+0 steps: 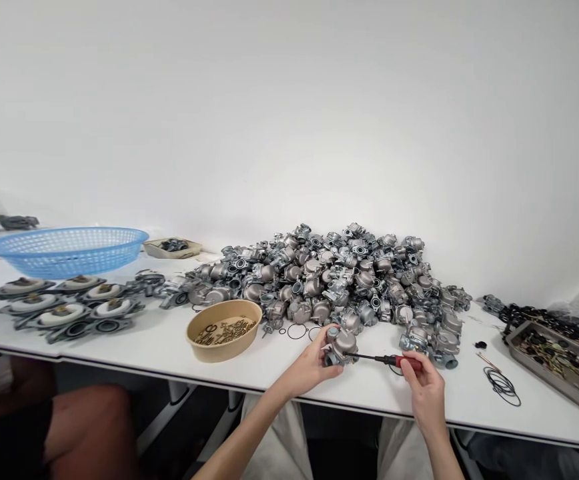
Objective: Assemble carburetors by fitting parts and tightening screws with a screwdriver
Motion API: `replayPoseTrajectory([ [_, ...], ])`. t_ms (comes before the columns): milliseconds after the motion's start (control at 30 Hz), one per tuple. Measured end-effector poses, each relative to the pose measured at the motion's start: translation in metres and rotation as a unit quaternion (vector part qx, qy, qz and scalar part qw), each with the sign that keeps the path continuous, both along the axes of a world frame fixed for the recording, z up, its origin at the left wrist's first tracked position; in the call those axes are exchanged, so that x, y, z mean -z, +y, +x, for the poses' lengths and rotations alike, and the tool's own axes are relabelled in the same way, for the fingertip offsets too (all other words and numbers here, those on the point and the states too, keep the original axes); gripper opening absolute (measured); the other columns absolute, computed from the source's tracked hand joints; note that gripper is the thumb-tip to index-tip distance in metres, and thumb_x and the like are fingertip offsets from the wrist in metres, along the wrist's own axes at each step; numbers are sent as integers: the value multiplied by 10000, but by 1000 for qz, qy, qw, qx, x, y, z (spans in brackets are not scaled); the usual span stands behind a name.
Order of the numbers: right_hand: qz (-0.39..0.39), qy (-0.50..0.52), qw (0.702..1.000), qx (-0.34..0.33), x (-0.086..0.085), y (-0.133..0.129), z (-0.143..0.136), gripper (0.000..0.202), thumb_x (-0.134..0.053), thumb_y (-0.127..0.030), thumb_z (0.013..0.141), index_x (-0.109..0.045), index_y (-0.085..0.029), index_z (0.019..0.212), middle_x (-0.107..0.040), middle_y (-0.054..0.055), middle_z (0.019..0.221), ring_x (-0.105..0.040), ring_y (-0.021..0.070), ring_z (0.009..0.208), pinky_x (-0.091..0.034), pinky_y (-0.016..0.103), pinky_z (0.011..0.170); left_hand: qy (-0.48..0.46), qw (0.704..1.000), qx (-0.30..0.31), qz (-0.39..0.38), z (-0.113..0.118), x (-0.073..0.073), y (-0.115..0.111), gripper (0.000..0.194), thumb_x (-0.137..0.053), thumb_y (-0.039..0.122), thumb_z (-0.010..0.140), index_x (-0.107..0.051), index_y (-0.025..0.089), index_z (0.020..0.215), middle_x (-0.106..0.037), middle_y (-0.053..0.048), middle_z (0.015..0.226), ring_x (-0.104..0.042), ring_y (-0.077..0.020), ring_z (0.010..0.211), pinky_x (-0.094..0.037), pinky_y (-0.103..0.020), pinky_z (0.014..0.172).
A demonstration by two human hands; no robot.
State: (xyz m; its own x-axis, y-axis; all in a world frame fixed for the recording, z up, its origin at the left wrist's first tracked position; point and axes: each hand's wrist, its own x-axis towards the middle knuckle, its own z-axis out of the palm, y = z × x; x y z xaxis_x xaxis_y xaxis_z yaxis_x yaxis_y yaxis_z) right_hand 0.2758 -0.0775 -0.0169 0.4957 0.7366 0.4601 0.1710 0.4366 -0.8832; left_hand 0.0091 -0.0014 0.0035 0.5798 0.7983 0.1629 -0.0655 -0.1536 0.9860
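My left hand [314, 363] grips a grey metal carburetor body [340, 345] just above the white table [169, 347]. My right hand [422, 387] holds a screwdriver [394, 361] by its red handle, its dark shaft pointing left into the side of that carburetor. Right behind them rises a big heap of similar carburetor bodies [329, 280]. A few black O-rings [297, 331] lie loose on the table in front of the heap.
A tan bowl of small brass parts [224, 329] stands left of my hands. Further left are rows of assembled parts [64, 303] and a blue basket [67, 250]. A metal tray of small parts [554, 360] and black rings [502, 385] sit at right. Another person's leg [84, 427] is at lower left.
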Motion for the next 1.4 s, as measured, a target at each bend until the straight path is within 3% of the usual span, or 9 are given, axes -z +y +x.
replayPoseTrajectory([
  [367,35,-8,999,-16,8,3,5,372,-882,-495,750,-786,-187,935,-780,131,995,-759,285,858,-644,389,760,-6,1000,4,1,0,5,3,947,-880,368,751,-314,271,1504,-592,-146,1430,-617,-307,1286,-427,-487,1148],
  [633,17,-16,1000,-19,11,3,5,374,-852,-522,781,-773,-188,931,-781,112,889,-745,273,803,-639,385,745,-9,1000,2,-1,0,10,5,943,-871,359,758,-307,268,1507,-578,-149,1443,-618,-305,1285,-440,-476,1134],
  [700,35,-21,999,9,16,3,7,374,-845,-526,787,-767,-187,923,-776,115,908,-742,276,810,-636,390,745,-7,1000,-2,2,0,11,5,938,-869,361,756,-313,266,1504,-588,-148,1430,-619,-310,1281,-440,-484,1129],
  [833,105,4,985,140,30,6,13,350,-788,-521,853,-736,-185,932,-742,105,970,-729,262,845,-616,376,754,-13,1000,3,8,0,11,5,904,-871,365,761,-339,270,1485,-612,-144,1411,-646,-311,1248,-451,-487,1114],
  [900,105,-7,979,173,32,6,13,336,-774,-510,873,-727,-185,946,-733,101,960,-721,259,849,-604,369,752,-15,1000,5,10,0,11,5,903,-880,367,758,-342,270,1477,-611,-148,1417,-656,-310,1233,-460,-484,1104],
  [1200,57,-227,968,95,9,7,-9,334,-710,-516,902,-750,-229,735,-699,104,891,-688,247,757,-565,331,616,-20,1000,-7,8,2,10,5,959,-937,356,690,-360,268,1451,-582,-162,1454,-664,-312,1229,-473,-495,1108],
  [1400,4,-336,941,47,12,15,-17,316,-624,-470,943,-783,-263,766,-727,96,894,-730,266,764,-600,367,703,-20,1000,-1,5,2,9,6,954,-951,373,676,-395,283,1446,-570,-156,1479,-673,-300,1211,-500,-480,1082],
])
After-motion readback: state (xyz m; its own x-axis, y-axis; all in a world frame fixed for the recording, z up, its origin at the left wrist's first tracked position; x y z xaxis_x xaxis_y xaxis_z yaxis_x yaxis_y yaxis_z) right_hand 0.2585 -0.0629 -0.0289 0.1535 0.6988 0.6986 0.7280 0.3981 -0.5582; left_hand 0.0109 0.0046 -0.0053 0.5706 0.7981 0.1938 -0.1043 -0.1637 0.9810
